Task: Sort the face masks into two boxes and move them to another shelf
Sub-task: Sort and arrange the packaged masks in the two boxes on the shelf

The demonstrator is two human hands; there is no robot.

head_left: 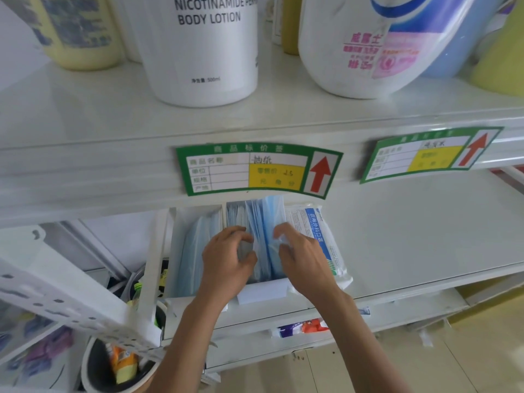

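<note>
Both hands pinch loose masks [265, 222] upright in the right box [263, 293]: left hand [226, 258], right hand [302, 255]. Any slack grip could let them fan out or tumble off the shelf [411, 236]

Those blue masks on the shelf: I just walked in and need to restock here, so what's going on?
A person is sorting face masks on the lower shelf. Both hands are in the right box: the left hand and right hand are fingering the upright blue masks. The left box beside it already holds masks. A sealed mask packet lies against the right box.
</note>
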